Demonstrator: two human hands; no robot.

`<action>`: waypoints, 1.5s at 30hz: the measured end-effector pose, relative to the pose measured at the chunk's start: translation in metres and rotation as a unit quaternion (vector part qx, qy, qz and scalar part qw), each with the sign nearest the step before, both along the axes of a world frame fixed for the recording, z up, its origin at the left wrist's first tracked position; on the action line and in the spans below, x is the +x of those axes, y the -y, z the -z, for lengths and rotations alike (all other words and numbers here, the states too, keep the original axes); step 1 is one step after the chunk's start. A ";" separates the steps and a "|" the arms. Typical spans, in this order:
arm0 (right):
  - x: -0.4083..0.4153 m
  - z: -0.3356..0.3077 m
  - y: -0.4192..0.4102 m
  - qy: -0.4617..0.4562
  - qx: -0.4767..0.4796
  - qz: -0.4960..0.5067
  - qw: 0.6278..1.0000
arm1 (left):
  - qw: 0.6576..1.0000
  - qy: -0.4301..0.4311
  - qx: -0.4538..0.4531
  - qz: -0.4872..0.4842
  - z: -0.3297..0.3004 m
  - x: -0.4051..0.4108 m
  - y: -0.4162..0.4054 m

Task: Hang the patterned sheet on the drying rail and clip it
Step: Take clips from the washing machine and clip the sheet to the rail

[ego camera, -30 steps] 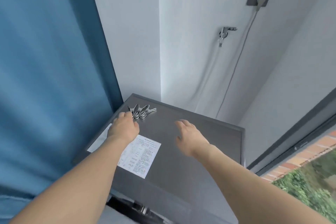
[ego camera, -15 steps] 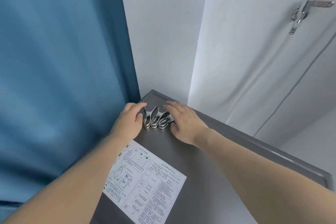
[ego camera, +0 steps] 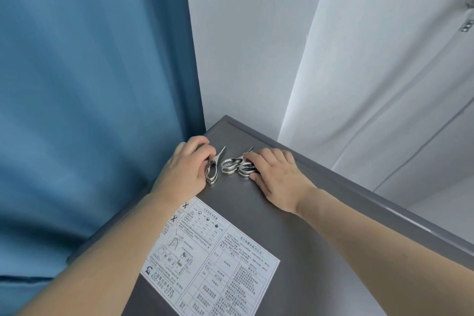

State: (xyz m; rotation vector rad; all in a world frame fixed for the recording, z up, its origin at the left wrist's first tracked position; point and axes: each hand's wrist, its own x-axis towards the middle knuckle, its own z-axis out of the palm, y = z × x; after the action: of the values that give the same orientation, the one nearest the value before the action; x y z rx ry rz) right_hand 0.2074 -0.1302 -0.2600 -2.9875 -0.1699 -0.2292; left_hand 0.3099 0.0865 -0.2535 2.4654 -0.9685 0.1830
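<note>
Three shiny metal clips lie near the far corner of a grey machine top (ego camera: 320,218). My left hand (ego camera: 183,170) pinches the leftmost clip (ego camera: 214,168), pulled a little apart from the others. The other two clips (ego camera: 234,165) lie side by side, and the fingertips of my right hand (ego camera: 277,174) rest on the right one. Neither the patterned sheet nor the drying rail is in view.
A blue curtain (ego camera: 89,84) hangs close on the left, touching the machine's left edge. White walls meet in a corner behind the machine. A white instruction sticker (ego camera: 213,261) lies on the top, near me. A metal tap (ego camera: 469,13) sticks out at the far right.
The view has closed in on the clips. My left hand has drawn one clip away from the group, and my right hand has settled on the other two.
</note>
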 end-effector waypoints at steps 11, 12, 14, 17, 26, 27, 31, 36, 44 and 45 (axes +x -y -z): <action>-0.020 -0.012 -0.006 -0.048 -0.023 0.049 0.997 | 1.000 -0.015 0.010 0.018 0.000 -0.004 -0.004; -0.021 -0.013 -0.005 -0.065 -0.005 0.051 0.997 | 1.000 -0.017 0.012 0.017 -0.001 -0.005 -0.004; -0.024 -0.017 -0.005 -0.074 0.016 0.059 0.995 | 0.999 -0.021 0.021 0.018 -0.003 -0.010 -0.004; -0.032 -0.024 -0.005 -0.087 0.062 0.100 0.989 | 0.999 -0.031 0.034 0.011 -0.008 -0.019 -0.001; -0.083 -0.075 -0.027 -0.060 0.448 0.316 0.834 | 0.970 -0.186 -0.111 -0.105 -0.058 -0.085 0.001; -0.092 -0.084 -0.031 -0.054 0.485 0.328 0.809 | 0.960 -0.214 -0.133 -0.121 -0.071 -0.097 0.001; -0.137 -0.123 -0.057 -0.039 0.626 0.339 0.701 | 0.918 -0.302 -0.215 -0.141 -0.116 -0.154 -0.006; -0.185 -0.177 -0.099 0.001 0.710 0.345 0.614 | 0.889 -0.325 -0.292 -0.138 -0.177 -0.227 -0.031; -0.264 -0.237 -0.196 0.064 0.738 0.321 0.590 | 0.902 -0.246 -0.318 -0.158 -0.256 -0.299 -0.126; -0.276 -0.242 -0.209 0.070 0.737 0.316 0.593 | 0.902 -0.239 -0.323 -0.156 -0.264 -0.309 -0.140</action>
State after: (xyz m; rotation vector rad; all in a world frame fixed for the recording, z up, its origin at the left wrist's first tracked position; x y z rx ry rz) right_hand -0.0684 0.0787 -0.0184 -1.2037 0.7258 -0.3911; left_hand 0.0010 0.2261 0.0102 1.8834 -0.2316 -0.0076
